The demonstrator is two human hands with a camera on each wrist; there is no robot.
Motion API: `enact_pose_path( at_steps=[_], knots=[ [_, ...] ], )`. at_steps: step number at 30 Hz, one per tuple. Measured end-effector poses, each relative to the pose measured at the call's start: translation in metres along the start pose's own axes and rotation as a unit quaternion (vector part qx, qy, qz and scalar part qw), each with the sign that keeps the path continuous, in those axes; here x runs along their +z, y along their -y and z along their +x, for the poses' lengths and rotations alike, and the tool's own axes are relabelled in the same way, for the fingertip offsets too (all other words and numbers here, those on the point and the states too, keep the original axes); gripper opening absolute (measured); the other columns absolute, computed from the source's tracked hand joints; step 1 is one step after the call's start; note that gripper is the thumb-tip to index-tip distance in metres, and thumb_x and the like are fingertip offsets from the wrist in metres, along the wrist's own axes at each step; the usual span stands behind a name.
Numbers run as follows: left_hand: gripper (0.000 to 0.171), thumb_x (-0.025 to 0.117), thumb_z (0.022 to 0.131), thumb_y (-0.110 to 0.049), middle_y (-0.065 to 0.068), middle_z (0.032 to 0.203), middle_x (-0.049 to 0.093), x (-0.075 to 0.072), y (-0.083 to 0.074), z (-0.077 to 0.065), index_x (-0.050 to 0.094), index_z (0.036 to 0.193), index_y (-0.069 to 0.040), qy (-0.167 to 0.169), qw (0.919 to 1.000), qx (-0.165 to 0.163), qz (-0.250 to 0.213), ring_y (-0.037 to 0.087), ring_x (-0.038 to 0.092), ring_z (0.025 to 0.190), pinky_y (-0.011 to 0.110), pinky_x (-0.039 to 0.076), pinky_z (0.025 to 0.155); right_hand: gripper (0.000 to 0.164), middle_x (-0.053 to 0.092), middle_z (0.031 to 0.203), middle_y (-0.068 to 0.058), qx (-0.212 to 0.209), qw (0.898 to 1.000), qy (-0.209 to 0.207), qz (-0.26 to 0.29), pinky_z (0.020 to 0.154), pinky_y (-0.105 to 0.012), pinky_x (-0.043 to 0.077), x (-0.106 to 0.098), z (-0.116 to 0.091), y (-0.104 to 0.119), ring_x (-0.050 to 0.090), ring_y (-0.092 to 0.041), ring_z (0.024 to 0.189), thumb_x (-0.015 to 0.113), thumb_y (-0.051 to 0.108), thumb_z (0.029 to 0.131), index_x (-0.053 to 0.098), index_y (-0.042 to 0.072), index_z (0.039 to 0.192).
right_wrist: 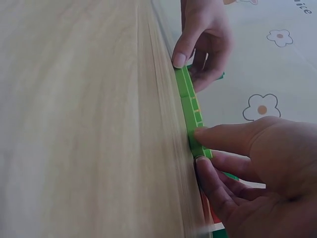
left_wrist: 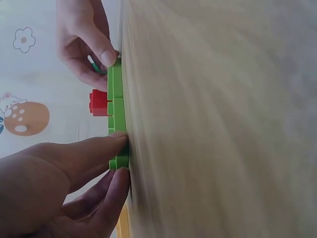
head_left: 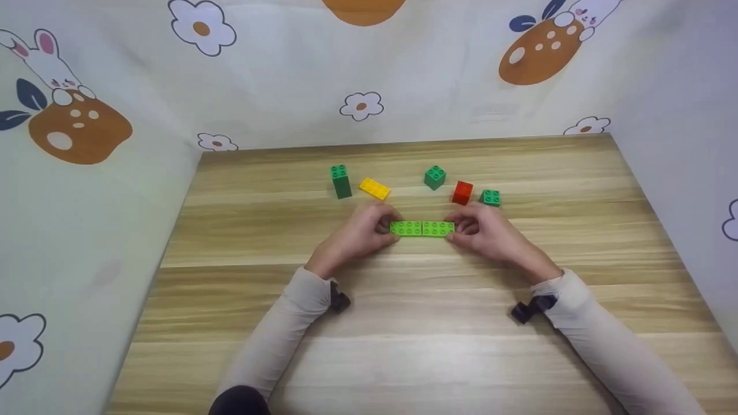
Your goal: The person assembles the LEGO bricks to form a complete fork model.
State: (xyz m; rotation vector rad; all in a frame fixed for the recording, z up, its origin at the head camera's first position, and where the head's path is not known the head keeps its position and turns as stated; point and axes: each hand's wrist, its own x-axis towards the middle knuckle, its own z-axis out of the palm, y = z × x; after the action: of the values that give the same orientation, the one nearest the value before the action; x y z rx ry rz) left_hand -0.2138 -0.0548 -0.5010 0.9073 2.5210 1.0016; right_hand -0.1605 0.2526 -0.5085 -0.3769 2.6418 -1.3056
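Observation:
Two light green building bricks lie end to end in one row, a left brick point(head_left: 406, 229) and a right brick point(head_left: 437, 229), with a thin seam between them. My left hand point(head_left: 369, 227) pinches the outer end of the left one between thumb and fingers. At the opposite end, my right hand point(head_left: 487, 230) grips the right brick in the same way. Seen from the left wrist, the row point(left_wrist: 118, 109) sits low against the tabletop. The right wrist view shows thumb and fingertips at the near end of the row point(right_wrist: 188, 101).
Behind the hands are a tall dark green block point(head_left: 342, 183), a yellow brick point(head_left: 375, 188), a green block point(head_left: 435, 177), a red block point(head_left: 462, 193) and a small green brick point(head_left: 490, 197). Patterned cloth walls point(head_left: 277, 98) border the wooden table point(head_left: 415, 346).

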Motion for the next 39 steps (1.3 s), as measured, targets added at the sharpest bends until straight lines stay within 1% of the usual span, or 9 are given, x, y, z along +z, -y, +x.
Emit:
enact_pose_path(
  at_steps=[7, 11, 18, 30, 35, 39],
  knots=[
    [0.033, 0.084, 0.095, -0.012, 0.008, 0.117, 0.069, 0.0017, -0.0016, 0.0002, 0.076, 0.127, -0.008, -0.004, 0.9999, -0.014, -0.001, 0.022, 0.063, 0.102, 0.036, 0.059, 0.092, 0.042, 0.068, 0.117, -0.018, 0.003, 1.0, -0.014, 0.009, 0.083, -0.017, 0.061, 0.0026, 0.0028, -0.0007, 0.07, -0.023, 0.099, 0.085, 0.004, 0.09, 0.074, -0.001, 0.13],
    [0.033, 0.083, 0.096, -0.012, 0.008, 0.118, 0.069, 0.0023, -0.0015, 0.0008, 0.075, 0.127, -0.008, -0.007, 0.9998, -0.017, 0.001, 0.022, 0.063, 0.102, 0.036, 0.059, 0.092, 0.044, 0.068, 0.118, -0.019, 0.006, 1.0, -0.015, 0.015, 0.085, -0.017, 0.061, 0.0023, 0.0036, -0.0015, 0.071, -0.025, 0.1, 0.084, 0.001, 0.091, 0.071, -0.003, 0.133],
    [0.032, 0.083, 0.095, -0.011, 0.011, 0.115, 0.07, 0.0028, -0.0002, 0.002, 0.075, 0.126, -0.004, -0.011, 0.9999, 0.0, 0.002, 0.022, 0.063, 0.099, 0.035, 0.058, 0.089, 0.039, 0.068, 0.12, -0.017, 0.001, 1.0, -0.01, 0.01, 0.088, -0.018, 0.062, 0.0009, 0.0028, -0.0006, 0.072, -0.025, 0.103, 0.082, 0.003, 0.093, 0.073, -0.002, 0.131],
    [0.034, 0.084, 0.095, -0.012, 0.01, 0.117, 0.069, 0.0027, -0.0017, -0.0006, 0.075, 0.127, -0.006, -0.01, 0.9998, -0.016, -0.003, 0.021, 0.063, 0.1, 0.034, 0.059, 0.09, 0.041, 0.067, 0.119, -0.016, -0.002, 1.0, -0.008, 0.01, 0.088, -0.018, 0.062, 0.0016, 0.0028, 0.0, 0.071, -0.026, 0.104, 0.082, 0.002, 0.093, 0.072, -0.002, 0.132],
    [0.033, 0.083, 0.095, -0.011, 0.01, 0.116, 0.069, 0.003, -0.0021, -0.0004, 0.075, 0.127, -0.007, -0.013, 0.9998, -0.011, 0.0, 0.021, 0.063, 0.1, 0.034, 0.059, 0.089, 0.041, 0.066, 0.12, -0.017, -0.003, 1.0, -0.007, 0.012, 0.089, -0.018, 0.062, 0.001, 0.002, -0.0001, 0.071, -0.026, 0.105, 0.082, 0.002, 0.093, 0.072, -0.002, 0.133],
    [0.033, 0.083, 0.095, -0.01, 0.01, 0.116, 0.069, 0.0027, -0.0012, -0.0006, 0.075, 0.127, -0.006, -0.015, 0.9999, -0.007, 0.001, 0.021, 0.063, 0.099, 0.035, 0.059, 0.089, 0.045, 0.068, 0.123, -0.017, -0.004, 1.0, -0.003, 0.016, 0.091, -0.02, 0.062, -0.0002, 0.002, -0.0004, 0.072, -0.026, 0.106, 0.082, 0.002, 0.094, 0.069, -0.002, 0.137]
  ],
)
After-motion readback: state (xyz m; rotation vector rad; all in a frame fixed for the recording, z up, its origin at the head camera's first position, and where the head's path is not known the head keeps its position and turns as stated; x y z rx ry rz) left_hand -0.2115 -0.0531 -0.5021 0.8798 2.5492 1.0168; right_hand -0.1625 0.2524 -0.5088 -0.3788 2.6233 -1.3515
